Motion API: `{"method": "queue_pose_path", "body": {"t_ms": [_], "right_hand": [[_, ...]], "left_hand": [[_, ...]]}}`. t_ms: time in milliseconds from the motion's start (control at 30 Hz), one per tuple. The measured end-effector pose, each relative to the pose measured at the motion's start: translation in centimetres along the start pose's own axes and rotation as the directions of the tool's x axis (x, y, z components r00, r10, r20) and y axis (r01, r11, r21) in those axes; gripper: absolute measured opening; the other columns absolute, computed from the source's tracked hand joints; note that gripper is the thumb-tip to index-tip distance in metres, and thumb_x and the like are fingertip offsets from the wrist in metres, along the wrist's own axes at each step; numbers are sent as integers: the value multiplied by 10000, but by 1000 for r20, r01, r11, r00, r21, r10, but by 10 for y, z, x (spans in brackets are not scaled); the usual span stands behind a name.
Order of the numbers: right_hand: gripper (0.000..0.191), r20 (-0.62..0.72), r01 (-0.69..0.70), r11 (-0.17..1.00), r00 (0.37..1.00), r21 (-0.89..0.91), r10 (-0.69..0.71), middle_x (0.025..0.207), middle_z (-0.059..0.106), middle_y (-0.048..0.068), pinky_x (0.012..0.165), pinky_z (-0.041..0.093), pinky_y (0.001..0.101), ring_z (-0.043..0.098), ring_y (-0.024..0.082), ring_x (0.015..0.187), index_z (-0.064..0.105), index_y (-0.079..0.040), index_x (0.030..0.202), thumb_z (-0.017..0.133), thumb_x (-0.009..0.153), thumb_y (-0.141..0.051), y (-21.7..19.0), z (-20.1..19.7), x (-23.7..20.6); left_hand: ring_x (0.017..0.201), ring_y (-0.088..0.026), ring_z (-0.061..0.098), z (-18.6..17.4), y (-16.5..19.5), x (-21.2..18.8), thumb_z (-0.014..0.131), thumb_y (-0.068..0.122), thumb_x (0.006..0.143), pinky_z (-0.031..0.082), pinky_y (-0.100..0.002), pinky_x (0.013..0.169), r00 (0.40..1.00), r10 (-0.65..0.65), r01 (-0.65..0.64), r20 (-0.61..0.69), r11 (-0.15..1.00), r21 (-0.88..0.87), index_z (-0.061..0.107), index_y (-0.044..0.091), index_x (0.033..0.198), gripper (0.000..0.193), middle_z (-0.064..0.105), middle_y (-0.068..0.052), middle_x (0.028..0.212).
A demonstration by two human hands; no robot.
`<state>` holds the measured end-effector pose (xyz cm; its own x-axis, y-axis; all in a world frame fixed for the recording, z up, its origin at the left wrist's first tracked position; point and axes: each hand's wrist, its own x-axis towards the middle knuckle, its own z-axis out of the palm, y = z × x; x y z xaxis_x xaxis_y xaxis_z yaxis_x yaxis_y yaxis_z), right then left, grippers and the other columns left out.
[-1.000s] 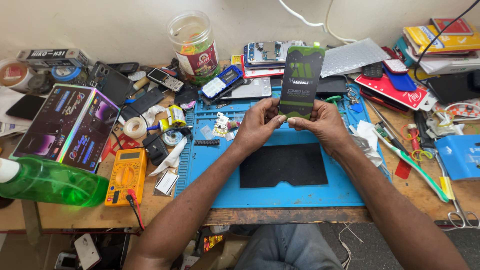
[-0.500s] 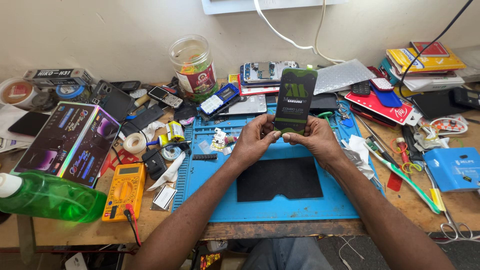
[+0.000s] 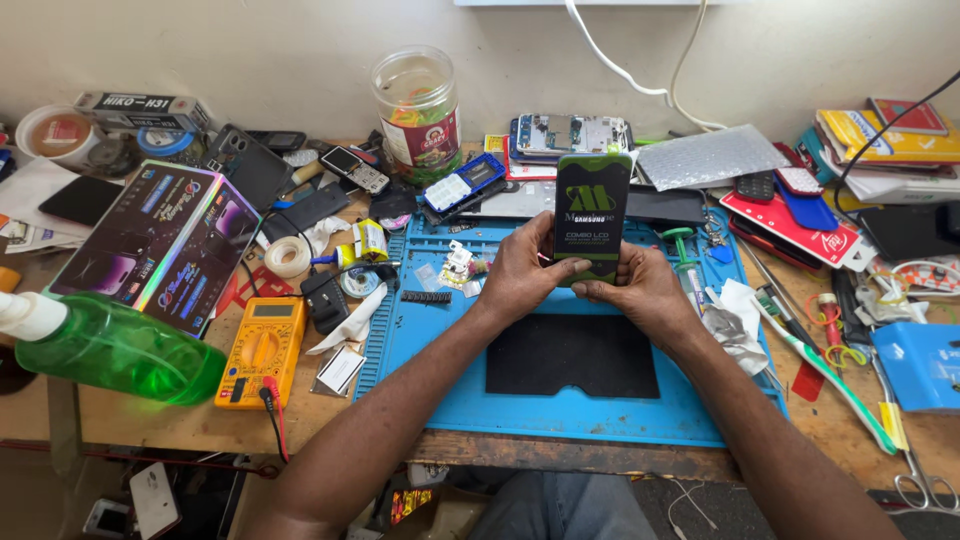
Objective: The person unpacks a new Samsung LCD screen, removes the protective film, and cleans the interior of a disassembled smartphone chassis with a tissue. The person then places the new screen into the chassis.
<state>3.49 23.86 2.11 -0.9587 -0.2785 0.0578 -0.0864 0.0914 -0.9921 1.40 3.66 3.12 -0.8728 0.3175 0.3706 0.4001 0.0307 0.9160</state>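
I hold a flat black and green box upright over the blue work mat. My left hand grips its lower left edge with the thumb across the front. My right hand grips the lower right corner. A black rectangular pad lies on the mat just below my hands. Small loose parts sit on the mat to the left of my left hand.
A yellow multimeter, a green spray bottle, a shiny dark box and tape rolls crowd the left. A clear jar and old phones stand behind. Books, cards, tweezers and scissors fill the right.
The box stays upright in both hands; it sits slightly lower and closer in view as the camera shifts. My fingers have moved a little on its lower edge.
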Motion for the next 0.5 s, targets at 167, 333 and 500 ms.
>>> {"method": "queue_pose_path", "body": {"t_ms": [167,333,500], "right_hand": [[311,9,16,999,1000,46,-16,975,779,66,789,623,285,744,126,862,712,-18,1136,777,834,7,5,-4,1],[299,28,12,997,1000,-74,-10,991,791,62,807,629,281,743,113,887,723,-8,1101,799,813,5,4,0,-3],[329,94,-18,989,995,-147,32,1031,808,62,828,617,273,748,103,925,728,-25,1119,799,798,-2,-1,8,-9]], "left_hand": [[933,-103,714,3,-2,1,789,144,891,588,-278,811,1000,16,-16,-27,1000,-2,645,2,1187,358,764,-70,1014],[844,-88,677,-5,4,5,754,162,972,574,-272,770,994,16,-18,-110,1000,-20,676,10,1107,217,744,-56,924],[866,-62,691,-21,13,7,710,132,991,587,-243,806,969,84,-136,-231,966,-218,661,23,1138,190,752,-30,957]]}}
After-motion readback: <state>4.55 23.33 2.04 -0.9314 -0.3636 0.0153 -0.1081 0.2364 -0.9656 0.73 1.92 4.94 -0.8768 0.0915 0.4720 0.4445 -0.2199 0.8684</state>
